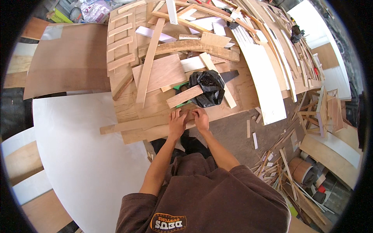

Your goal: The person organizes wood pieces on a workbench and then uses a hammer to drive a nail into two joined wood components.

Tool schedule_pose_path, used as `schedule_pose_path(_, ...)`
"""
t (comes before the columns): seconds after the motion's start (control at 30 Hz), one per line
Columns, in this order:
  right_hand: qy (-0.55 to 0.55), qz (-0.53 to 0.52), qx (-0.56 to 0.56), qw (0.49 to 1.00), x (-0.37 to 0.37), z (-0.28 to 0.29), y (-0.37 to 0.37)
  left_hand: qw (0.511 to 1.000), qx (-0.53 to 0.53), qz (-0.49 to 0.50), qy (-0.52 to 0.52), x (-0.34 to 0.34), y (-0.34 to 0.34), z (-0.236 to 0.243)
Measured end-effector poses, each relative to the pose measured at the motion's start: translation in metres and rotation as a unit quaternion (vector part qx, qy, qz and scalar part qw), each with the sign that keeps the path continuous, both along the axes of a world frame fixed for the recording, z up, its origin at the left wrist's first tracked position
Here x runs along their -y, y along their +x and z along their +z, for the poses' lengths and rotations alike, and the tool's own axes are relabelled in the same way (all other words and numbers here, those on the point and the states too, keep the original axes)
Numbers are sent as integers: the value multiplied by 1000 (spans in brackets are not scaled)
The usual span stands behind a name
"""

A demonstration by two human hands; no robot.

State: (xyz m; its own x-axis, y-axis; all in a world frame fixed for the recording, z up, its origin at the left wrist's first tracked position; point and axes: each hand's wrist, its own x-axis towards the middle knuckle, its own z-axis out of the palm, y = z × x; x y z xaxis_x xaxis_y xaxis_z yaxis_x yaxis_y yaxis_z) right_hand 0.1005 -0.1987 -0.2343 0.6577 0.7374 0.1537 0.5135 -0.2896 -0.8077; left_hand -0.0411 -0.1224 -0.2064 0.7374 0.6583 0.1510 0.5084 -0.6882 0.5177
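At the near edge of the wooden workbench, my left hand (177, 122) and my right hand (201, 119) are close together with fingers bent inward. Whatever is between their fingertips is too small or hidden to make out. A long wooden strip (136, 125) lies along the bench edge, and its right end runs up to my left hand. Just beyond my fingers a black plastic bag (210, 88) sits crumpled on the bench. A short wood piece (184, 96) leans against it, with something green (182, 104) partly showing underneath. A dark saw blade (232, 75) sticks out behind the bag.
A reddish plywood piece (160, 72) and a slanting batten (150, 64) lie left of the bag. White boards (264, 83) overhang the bench on the right. A large white sheet (81, 155) stands at my left. Offcuts (272, 165) litter the floor at right.
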Motion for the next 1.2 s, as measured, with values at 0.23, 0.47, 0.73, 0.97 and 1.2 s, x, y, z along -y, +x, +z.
schedule_pose_path(0.23, -66, 8, 30, 997, -3, 9, 0, 1000, -8, -5, 7, 1, 3, -3)
schedule_pose_path(0.47, -1, -24, 17, 1000, 6, 35, -11, 992, 21, 9, -126, -6, -2, 10)
schedule_pose_path(0.73, -20, 141, -97, 985, -23, 95, -56, 928, 216, 66, -297, -8, -64, 57)
schedule_pose_path(0.97, 12, 270, 4, 963, -87, 116, -121, 776, 301, 216, -511, -53, -137, 76)
schedule_pose_path(1.2, -81, 303, -103, 944, -158, 116, -164, 775, 326, 328, -430, -120, -200, 72)
